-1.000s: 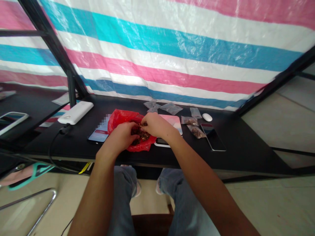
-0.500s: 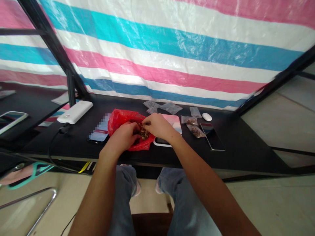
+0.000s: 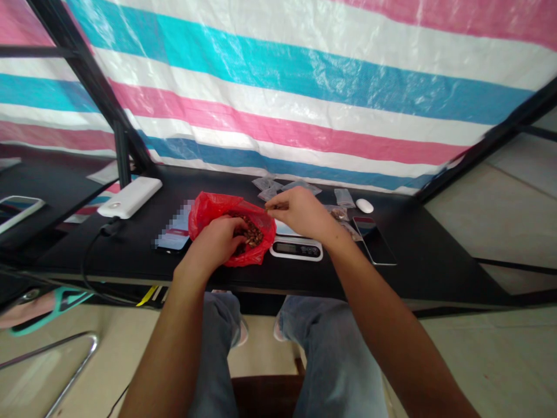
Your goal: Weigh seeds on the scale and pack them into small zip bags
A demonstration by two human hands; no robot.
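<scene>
A red plastic bag (image 3: 217, 203) lies open on the black table, with many small brown bean-like pieces (image 3: 253, 233) inside. My left hand (image 3: 217, 237) reaches into the bag's mouth. Its thumb and forefinger are apart beside the pieces; the other fingertips are hidden. My right hand (image 3: 300, 212) is raised over the bag's right edge, its fingertips pinched together on a few of the brown pieces. Under this hand stands a small white digital scale (image 3: 297, 249), with its dark display panel showing. My right hand covers much of its plate.
Clear small plastic bags (image 3: 266, 186) lie behind the scale. Filled small bags (image 3: 338, 213) sit to the right, partly hidden, near a white mouse-like object (image 3: 364, 205) and a phone (image 3: 374, 241). On the left are another phone (image 3: 174, 232) and a white power bank (image 3: 130, 197) with a cable.
My right hand has come up out of the red bag and moved right, over the scale, with brown pieces in its fingertips. My left hand stays in the bag.
</scene>
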